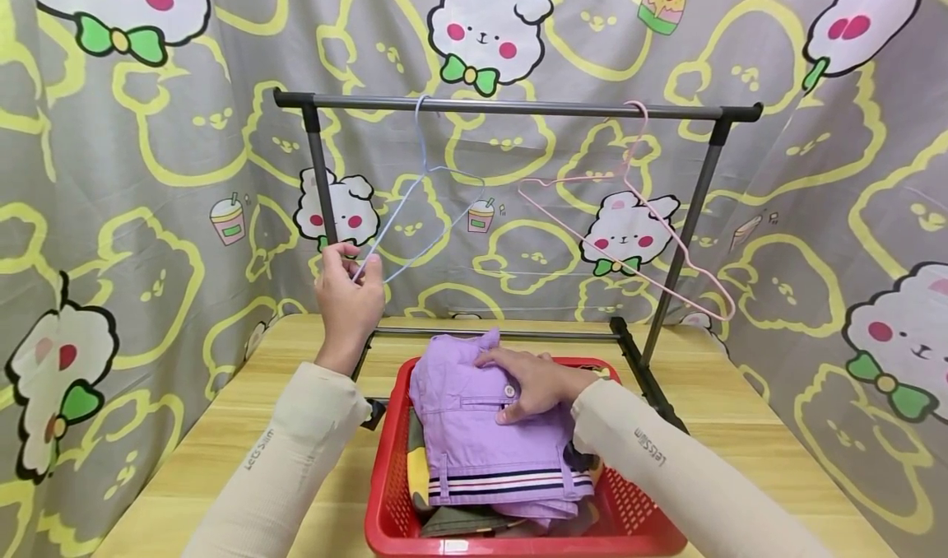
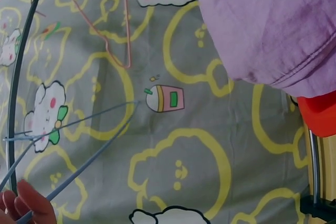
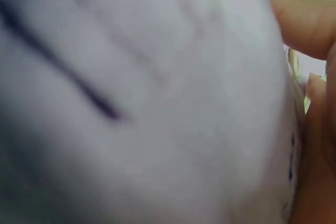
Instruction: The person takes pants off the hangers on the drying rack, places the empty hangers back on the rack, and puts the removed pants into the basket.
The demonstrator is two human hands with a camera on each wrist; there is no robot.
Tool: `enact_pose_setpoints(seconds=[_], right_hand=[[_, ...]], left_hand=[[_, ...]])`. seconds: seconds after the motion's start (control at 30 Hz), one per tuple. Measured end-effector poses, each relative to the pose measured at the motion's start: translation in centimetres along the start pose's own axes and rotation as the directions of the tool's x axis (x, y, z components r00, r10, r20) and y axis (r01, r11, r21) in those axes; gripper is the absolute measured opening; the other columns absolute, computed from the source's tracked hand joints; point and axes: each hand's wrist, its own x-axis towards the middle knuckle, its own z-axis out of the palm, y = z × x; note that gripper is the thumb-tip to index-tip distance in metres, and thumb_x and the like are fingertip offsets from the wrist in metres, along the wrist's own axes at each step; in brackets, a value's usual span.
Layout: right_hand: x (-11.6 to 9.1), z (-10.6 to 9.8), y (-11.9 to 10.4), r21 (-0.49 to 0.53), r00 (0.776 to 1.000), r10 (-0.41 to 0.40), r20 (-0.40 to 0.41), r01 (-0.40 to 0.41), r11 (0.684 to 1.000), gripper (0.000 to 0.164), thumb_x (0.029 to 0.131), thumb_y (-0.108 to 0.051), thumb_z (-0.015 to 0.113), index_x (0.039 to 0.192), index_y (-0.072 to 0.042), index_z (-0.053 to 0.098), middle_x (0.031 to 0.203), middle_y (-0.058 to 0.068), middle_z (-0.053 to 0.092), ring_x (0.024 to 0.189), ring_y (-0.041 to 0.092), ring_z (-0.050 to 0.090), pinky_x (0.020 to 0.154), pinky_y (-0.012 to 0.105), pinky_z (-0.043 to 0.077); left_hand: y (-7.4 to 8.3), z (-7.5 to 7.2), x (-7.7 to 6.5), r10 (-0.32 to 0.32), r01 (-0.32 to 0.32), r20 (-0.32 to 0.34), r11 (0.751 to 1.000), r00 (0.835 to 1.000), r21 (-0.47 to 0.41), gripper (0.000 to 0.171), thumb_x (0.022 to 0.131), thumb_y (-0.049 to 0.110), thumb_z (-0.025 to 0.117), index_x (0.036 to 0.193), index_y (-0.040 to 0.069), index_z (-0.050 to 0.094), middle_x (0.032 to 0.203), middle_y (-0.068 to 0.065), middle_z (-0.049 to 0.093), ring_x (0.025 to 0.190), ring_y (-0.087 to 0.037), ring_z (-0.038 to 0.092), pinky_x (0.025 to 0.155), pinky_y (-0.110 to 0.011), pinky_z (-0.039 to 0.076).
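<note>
A thin light-blue clothes hanger (image 1: 424,178) hangs by its hook from the rail, turned at an angle. My left hand (image 1: 351,299) pinches its lower left corner between thumb and fingers; the left wrist view shows the hanger (image 2: 79,166) running into the fingers (image 2: 35,203). Folded purple pants (image 1: 481,439), with belt loops and a striped waistband, stand up over the red basket (image 1: 388,467). On their upper right, my right hand (image 1: 544,383) grips the cloth, thumb below and fingers above, beside a button. Close, blurred cloth (image 3: 173,103) fills most of the right wrist view.
A pink hanger (image 1: 629,181) hangs further right on the dark metal rail (image 1: 518,107). The rack's base (image 1: 640,360) stands on the wooden table (image 1: 741,459) behind the basket. Other clothes, including a dark green piece (image 1: 467,521), lie under the pants. A patterned curtain (image 1: 815,212) surrounds the table.
</note>
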Motion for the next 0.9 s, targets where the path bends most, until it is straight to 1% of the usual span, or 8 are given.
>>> enact_pose_setpoints(seconds=[0.2, 0.3, 0.47, 0.6, 0.73, 0.8, 0.83, 0.9], right_hand=[[0.2, 0.3, 0.2, -0.013, 0.997, 0.076, -0.010, -0.076, 0.997, 0.110, 0.071, -0.037, 0.085, 0.154, -0.008, 0.019, 0.152, 0.015, 0.034, 0.137, 0.034, 0.033, 0.102, 0.057, 0.025], [0.4, 0.4, 0.3, -0.025, 0.995, 0.099, -0.002, -0.099, 0.995, 0.113, 0.071, -0.038, 0.084, 0.154, -0.005, 0.016, 0.154, 0.017, 0.029, 0.140, 0.034, 0.028, 0.106, 0.059, 0.021], [0.6, 0.5, 0.5, -0.025, 0.993, 0.116, 0.013, -0.115, 0.993, 0.109, 0.071, -0.038, 0.085, 0.154, -0.008, 0.021, 0.156, 0.018, 0.024, 0.143, 0.035, 0.020, 0.108, 0.063, 0.015], [0.7, 0.6, 0.4, -0.051, 0.994, 0.111, 0.008, -0.110, 0.993, 0.103, 0.070, -0.039, 0.085, 0.150, -0.005, 0.031, 0.152, 0.020, 0.031, 0.141, 0.037, 0.024, 0.106, 0.065, 0.018], [0.7, 0.6, 0.3, -0.098, 0.996, 0.089, 0.008, -0.088, 0.991, 0.095, 0.070, -0.043, 0.084, 0.144, -0.003, 0.041, 0.145, 0.019, 0.041, 0.135, 0.036, 0.034, 0.103, 0.064, 0.024], [0.7, 0.5, 0.2, -0.113, 0.997, 0.072, 0.006, -0.071, 0.991, 0.091, 0.070, -0.044, 0.084, 0.141, -0.003, 0.046, 0.138, 0.016, 0.046, 0.129, 0.034, 0.039, 0.100, 0.059, 0.029], [0.6, 0.6, 0.1, -0.114, 0.998, 0.065, 0.001, -0.065, 0.991, 0.089, 0.069, -0.044, 0.084, 0.139, -0.003, 0.048, 0.136, 0.015, 0.045, 0.127, 0.033, 0.039, 0.098, 0.057, 0.030], [0.5, 0.5, 0.1, -0.108, 0.998, 0.055, -0.007, -0.056, 0.993, 0.086, 0.069, -0.045, 0.084, 0.136, -0.003, 0.052, 0.141, 0.015, 0.039, 0.130, 0.035, 0.035, 0.099, 0.058, 0.030]], left_hand=[[-0.1, 0.0, -0.2, -0.037, 0.037, 0.044, 0.999, 0.998, 0.009, 0.031, 0.093, 0.019, 0.060, 0.112, -0.002, 0.049, 0.086, -0.015, 0.052, 0.078, -0.032, 0.052, 0.076, -0.038, 0.037], [-0.2, -0.1, -0.4, -0.050, 0.050, 0.056, 0.999, 0.997, 0.005, 0.033, 0.094, 0.020, 0.061, 0.115, -0.002, 0.048, 0.092, -0.016, 0.052, 0.080, -0.031, 0.052, 0.077, -0.038, 0.038], [-0.5, -0.4, -0.8, -0.069, 0.068, 0.050, 0.998, 0.996, 0.004, 0.042, 0.092, 0.021, 0.064, 0.123, 0.001, 0.044, 0.113, -0.020, 0.046, 0.090, -0.030, 0.052, 0.082, -0.038, 0.042], [-0.8, -0.7, -1.2, -0.064, 0.064, 0.020, 0.998, 0.998, 0.005, 0.048, 0.091, 0.024, 0.065, 0.126, 0.003, 0.040, 0.124, -0.021, 0.038, 0.098, -0.030, 0.049, 0.087, -0.042, 0.042], [-0.9, -0.9, -1.5, -0.046, 0.046, 0.009, 0.999, 0.999, -0.018, 0.050, 0.090, 0.026, 0.065, 0.127, 0.004, 0.039, 0.127, -0.021, 0.035, 0.102, -0.031, 0.048, 0.090, -0.045, 0.041], [-1.0, -0.9, -1.6, -0.043, 0.043, 0.010, 0.999, 0.999, -0.023, 0.051, 0.090, 0.026, 0.066, 0.127, 0.004, 0.039, 0.127, -0.021, 0.035, 0.102, -0.031, 0.047, 0.090, -0.045, 0.040], [-1.0, -0.9, -1.6, -0.043, 0.044, 0.009, 0.999, 0.999, -0.022, 0.051, 0.089, 0.027, 0.066, 0.127, 0.005, 0.039, 0.128, -0.021, 0.035, 0.101, -0.031, 0.047, 0.089, -0.044, 0.040], [-1.1, -0.9, -1.6, -0.046, 0.046, 0.002, 0.999, 0.999, -0.019, 0.052, 0.089, 0.027, 0.067, 0.127, 0.005, 0.039, 0.128, -0.021, 0.035, 0.100, -0.030, 0.047, 0.087, -0.042, 0.040]])
